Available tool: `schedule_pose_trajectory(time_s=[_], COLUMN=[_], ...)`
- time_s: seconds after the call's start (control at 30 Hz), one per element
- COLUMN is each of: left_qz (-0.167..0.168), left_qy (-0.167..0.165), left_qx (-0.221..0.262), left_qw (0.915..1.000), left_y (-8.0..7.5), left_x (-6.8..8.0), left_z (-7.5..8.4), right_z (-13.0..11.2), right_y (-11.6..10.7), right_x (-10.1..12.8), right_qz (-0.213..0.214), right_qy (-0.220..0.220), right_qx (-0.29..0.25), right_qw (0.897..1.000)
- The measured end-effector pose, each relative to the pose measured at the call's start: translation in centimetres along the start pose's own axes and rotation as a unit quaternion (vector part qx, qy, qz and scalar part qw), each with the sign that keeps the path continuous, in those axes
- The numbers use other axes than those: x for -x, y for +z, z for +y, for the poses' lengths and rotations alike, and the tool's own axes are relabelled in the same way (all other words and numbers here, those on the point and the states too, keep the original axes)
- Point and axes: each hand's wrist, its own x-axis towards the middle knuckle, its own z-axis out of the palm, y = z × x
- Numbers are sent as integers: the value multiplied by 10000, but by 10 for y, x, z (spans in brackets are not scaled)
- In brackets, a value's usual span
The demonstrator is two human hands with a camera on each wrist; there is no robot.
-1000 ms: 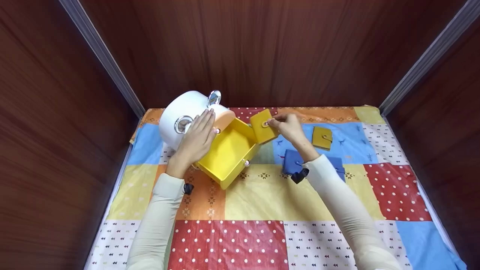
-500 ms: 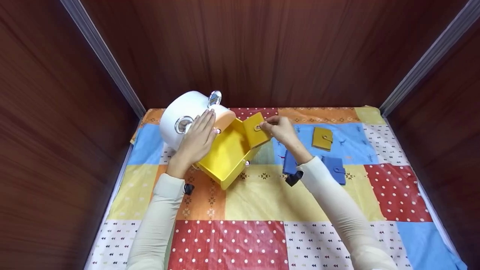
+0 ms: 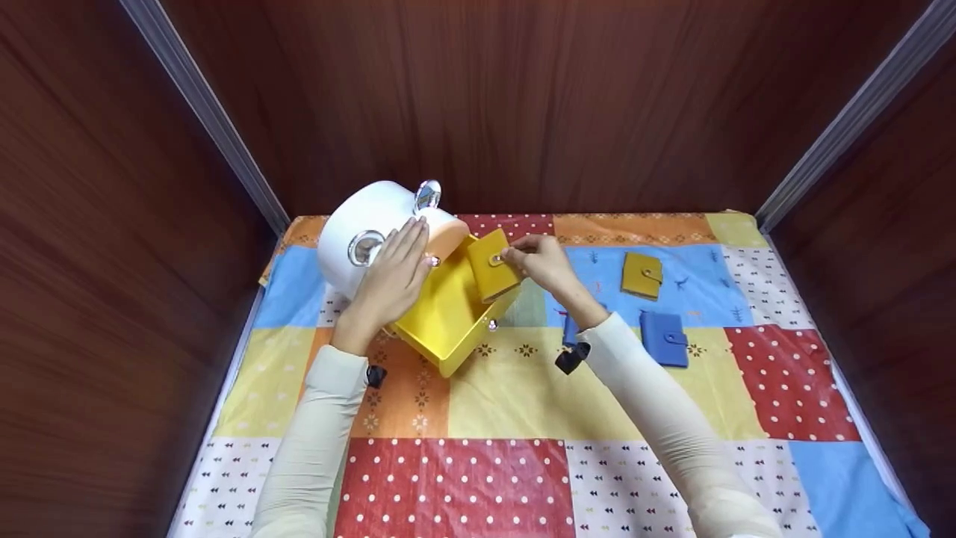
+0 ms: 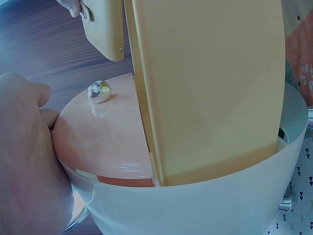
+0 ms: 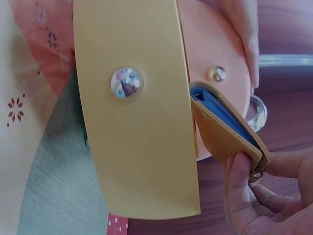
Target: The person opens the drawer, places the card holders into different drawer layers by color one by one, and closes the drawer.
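Nearest to me lies the patchwork cloth, with both sleeves reaching forward over it. On it, beside my right forearm, sits a blue wallet; another blue one is mostly hidden behind the wrist.

Further in, the yellow drawer stands pulled out of the white round cabinet, its silver knob facing me. My left hand rests flat on the cabinet's top edge, fingers straight and together, steadying it.

My right hand pinches a yellow wallet by its snap tab between thumb and fingertips. The wallet hangs tilted over the drawer's far right wall, partly above the opening; the right wrist view shows its blue inside edge right next to the drawer front.

My worry: the pinch is only on the small tab, so the wallet could swing or slip. Its lower corner could catch the drawer wall and tip outside onto the cloth. If the left palm eases, a snag could shove the light cabinet.

Beyond, another yellow wallet lies well apart on blue patches.
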Motion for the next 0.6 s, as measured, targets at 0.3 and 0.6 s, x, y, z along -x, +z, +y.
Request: schedule_pose_trajectory(time_s=[0.3, 0.6], left_qz=[-46, -57], left_qy=[-29, -56], left_qx=[7, 46], left_qw=[10000, 10000], left_y=[-1, 0], left_x=[0, -1], left_z=[0, -1], right_z=[-3, -7], right_y=[14, 25], right_x=[-2, -2], right_qz=[-122, -220], right_qy=[-23, 153], right_qx=[-123, 25], right_qw=[9998, 9996])
